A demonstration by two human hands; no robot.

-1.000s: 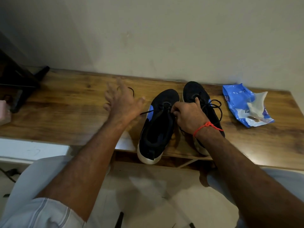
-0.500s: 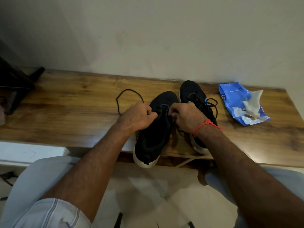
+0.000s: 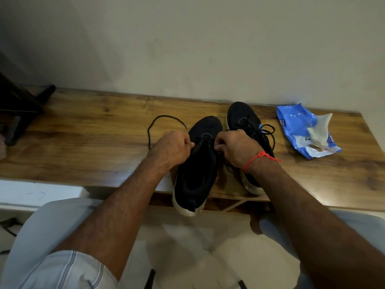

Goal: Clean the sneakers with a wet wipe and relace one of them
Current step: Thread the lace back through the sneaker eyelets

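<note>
On the wooden bench [image 3: 83,147], both hands pinch the black lace [image 3: 155,126] at the near sneaker [image 3: 198,163]: left hand [image 3: 173,149], right hand [image 3: 235,149]. Relacing seems barely started. At two o'clock, the laced sneaker [image 3: 242,115]; at three, the wipes pack [image 3: 300,130].

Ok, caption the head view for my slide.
Both hands, left and right, threading a black lace into the near sneaker.
</note>
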